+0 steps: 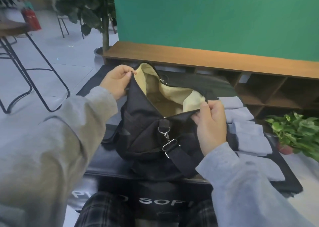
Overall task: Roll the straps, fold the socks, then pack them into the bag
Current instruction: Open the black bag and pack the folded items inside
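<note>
Head view: a person is sitting at a black bench.
Bag: lying open mid-bench.
Socks: folded, lying just right of it.
Left hand: pinching the rim's far side.
Right hand: pinching the zipper edge.

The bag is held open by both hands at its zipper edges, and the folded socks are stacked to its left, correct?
Not quite. Both the left hand and the right hand do pinch the zipper edges of the bag and hold it open, but the head view shows the folded socks lying in a row to its right, not its left.
</note>
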A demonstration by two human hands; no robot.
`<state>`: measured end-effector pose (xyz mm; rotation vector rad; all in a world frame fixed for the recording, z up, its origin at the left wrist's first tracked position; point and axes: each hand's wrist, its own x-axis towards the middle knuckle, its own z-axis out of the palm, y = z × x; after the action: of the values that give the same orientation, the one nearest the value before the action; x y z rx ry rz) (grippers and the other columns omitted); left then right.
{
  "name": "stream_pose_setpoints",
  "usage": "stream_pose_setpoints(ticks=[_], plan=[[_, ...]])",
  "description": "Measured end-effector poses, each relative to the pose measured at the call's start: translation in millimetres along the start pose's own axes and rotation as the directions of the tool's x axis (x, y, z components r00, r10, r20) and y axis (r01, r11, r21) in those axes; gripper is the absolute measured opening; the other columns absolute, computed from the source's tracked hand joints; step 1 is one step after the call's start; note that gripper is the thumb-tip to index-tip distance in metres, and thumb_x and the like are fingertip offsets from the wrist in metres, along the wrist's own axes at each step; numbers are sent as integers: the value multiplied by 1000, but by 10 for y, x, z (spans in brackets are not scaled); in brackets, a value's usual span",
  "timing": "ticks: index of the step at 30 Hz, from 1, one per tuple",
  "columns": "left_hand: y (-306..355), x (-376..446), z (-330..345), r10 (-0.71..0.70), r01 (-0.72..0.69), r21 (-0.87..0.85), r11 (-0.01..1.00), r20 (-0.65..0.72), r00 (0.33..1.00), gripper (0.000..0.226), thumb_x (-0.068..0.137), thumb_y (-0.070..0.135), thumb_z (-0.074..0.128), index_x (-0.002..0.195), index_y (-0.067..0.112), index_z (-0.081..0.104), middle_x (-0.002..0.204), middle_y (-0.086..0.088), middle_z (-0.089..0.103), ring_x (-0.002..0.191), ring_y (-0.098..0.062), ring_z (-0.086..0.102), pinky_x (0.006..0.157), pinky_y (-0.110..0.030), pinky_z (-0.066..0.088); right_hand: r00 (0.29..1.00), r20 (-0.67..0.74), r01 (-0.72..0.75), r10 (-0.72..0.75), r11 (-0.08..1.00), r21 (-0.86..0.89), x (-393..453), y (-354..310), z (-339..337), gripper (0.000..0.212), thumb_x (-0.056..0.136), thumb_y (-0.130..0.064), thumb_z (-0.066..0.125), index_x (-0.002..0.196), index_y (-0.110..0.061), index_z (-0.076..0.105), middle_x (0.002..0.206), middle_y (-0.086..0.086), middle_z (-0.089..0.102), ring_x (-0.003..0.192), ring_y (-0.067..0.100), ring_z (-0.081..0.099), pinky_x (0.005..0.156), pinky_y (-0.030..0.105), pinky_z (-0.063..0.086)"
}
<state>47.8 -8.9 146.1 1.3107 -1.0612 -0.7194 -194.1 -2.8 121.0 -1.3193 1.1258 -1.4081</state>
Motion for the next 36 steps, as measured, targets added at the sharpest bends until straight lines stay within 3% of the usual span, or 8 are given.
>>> stream_pose_setpoints(ticks=[5,9,13,18,25,30,32,36], plan=[[-30,-291,-44,14,-13,19,1000,-59,998,45,100,13,40,70,35,66,80,0,60,75,-14,54,70,-28,46,1000,1,-16,16,998,66,-314,58,-64,19,98,-14,44,81,-21,48,91,7,57,83,15,59,82,35,53],[-3,-575,0,45,-26,191,981,-93,995,29,100,18,40,80,27,59,53,19,48,52,-6,44,48,-30,48,999,38,-33,30,998,60,-537,119,-149,20,98,-14,45,81,-23,49,86,2,55,82,14,57,82,38,53],[-43,-794,10,-17,35,273,961,-70,997,30,97,21,47,75,32,63,61,16,56,68,-22,51,87,-47,52,996,74,-53,53,999,1,-686,155,-204,22,98,-17,44,80,-29,50,88,0,58,86,18,59,88,49,52],[89,-1089,217,-66,80,413,907,-48,997,17,89,37,56,82,23,64,85,7,66,93,-18,64,90,-40,51,994,72,-79,82,996,-34,-788,124,-262,17,98,-17,44,84,-24,49,88,-1,59,88,20,61,88,51,51],[91,-1239,609,-151,151,667,730,-58,987,37,79,54,63,89,21,51,92,6,56,84,-13,54,62,-26,38,990,100,-91,101,990,-106,-840,76,-334,16,98,-18,43,85,-25,48,88,0,58,92,21,60,89,50,50],[-18,-1273,689,-252,174,766,619,-16,968,16,87,17,58,95,19,45,106,1,49,79,-19,52,65,-27,42,984,129,-110,125,986,-123,-869,79,-389,14,98,-19,44,85,-22,48,86,0,56,87,18,59,89,50,51],[-50,-1314,649,-292,194,735,649,5,957,30,88,4,51,108,25,46,107,0,45,85,-20,51,60,-22,42,980,138,-123,144,981,-151,-882,94,-426,13,98,-20,44,85,-21,48,87,1,57,89,20,60,89,49,51],[-116,-1351,529,-223,191,593,782,-21,975,56,88,-2,49,138,22,42,135,-6,46,115,-32,52,96,-36,46,976,144,-137,165,973,-184,-895,155,-517,12,96,-23,46,85,-21,51,86,9,60,86,25,60,87,53,49]])
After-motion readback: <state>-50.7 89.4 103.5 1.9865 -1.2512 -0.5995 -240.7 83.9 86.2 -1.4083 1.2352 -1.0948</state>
